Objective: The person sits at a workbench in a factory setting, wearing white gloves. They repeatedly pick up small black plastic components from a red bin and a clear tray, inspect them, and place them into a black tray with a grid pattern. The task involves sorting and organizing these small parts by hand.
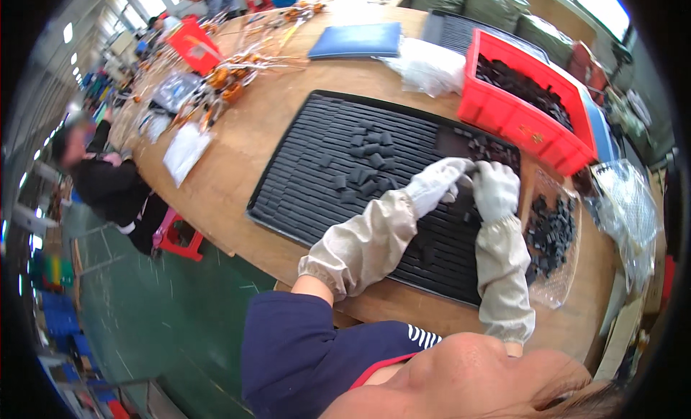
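Both my hands wear white gloves, with beige sleeves over the forearms. My left hand (437, 184) and my right hand (497, 191) meet over the right part of a large black ridged tray (452, 257). Their fingers are bent and closed together at the fingertips; whatever they hold is too small or hidden to make out. Small black blocks (368, 176) lie loose in a cluster on the tray, left of my left hand. Long rows fill the tray's left side. More small dark pieces (489, 147) lie in its far right corner, just beyond my fingers.
A red bin (520, 128) of black pieces stands behind the tray. Right of my right arm, black blocks (551, 235) lie on clear plastic. A blue folder (355, 41), a white plastic bag (425, 66) and orange-and-white parts (230, 84) lie farther back. Another person (108, 181) sits at left.
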The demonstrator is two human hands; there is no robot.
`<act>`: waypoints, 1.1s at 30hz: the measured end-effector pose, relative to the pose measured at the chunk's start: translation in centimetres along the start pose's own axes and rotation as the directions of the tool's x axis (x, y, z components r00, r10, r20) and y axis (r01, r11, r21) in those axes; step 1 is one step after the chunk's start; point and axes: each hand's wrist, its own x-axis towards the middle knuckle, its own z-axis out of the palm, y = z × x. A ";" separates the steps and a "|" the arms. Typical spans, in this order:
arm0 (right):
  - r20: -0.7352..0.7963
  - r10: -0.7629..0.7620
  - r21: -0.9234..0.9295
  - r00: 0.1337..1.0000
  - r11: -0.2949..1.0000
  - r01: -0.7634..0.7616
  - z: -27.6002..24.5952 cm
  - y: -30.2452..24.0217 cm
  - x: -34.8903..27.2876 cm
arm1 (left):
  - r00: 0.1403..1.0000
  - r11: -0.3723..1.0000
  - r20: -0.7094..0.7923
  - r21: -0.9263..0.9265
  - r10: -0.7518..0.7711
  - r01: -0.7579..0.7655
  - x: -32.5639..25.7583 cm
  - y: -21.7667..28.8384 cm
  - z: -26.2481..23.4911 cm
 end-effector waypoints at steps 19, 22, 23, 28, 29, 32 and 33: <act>-0.149 0.022 0.683 0.989 0.726 0.087 0.5 -0.2 -6.1 | 0.986 0.885 0.078 0.456 -0.144 0.093 -1.5 -0.2 2.0; -0.130 0.006 0.688 0.991 0.720 0.086 -0.1 -1.1 -5.5 | 0.993 0.913 0.062 0.403 -0.096 0.063 -1.6 -0.3 1.6; -0.123 0.037 0.703 0.992 0.709 0.060 -0.1 -0.9 -5.6 | 0.974 0.859 0.055 0.484 -0.220 0.167 -2.1 2.0 2.6; -0.226 0.065 0.716 0.972 0.687 0.121 0.0 -0.7 -5.5 | 0.979 0.920 0.117 0.374 -0.169 0.115 -1.9 0.0 2.4; -0.213 0.075 0.699 0.974 0.709 0.098 0.4 -0.4 -5.8 | 0.983 0.929 0.064 0.343 -0.175 0.143 -1.9 -0.3 2.8; -0.245 0.112 0.719 0.963 0.687 0.103 1.1 0.0 -6.2 | 0.987 0.961 0.008 0.229 -0.162 0.156 -2.1 0.1 3.6; -0.259 0.088 0.721 0.962 0.680 0.132 0.9 0.1 -6.1 | 0.989 0.968 0.016 0.208 -0.145 0.138 -2.0 -0.2 3.5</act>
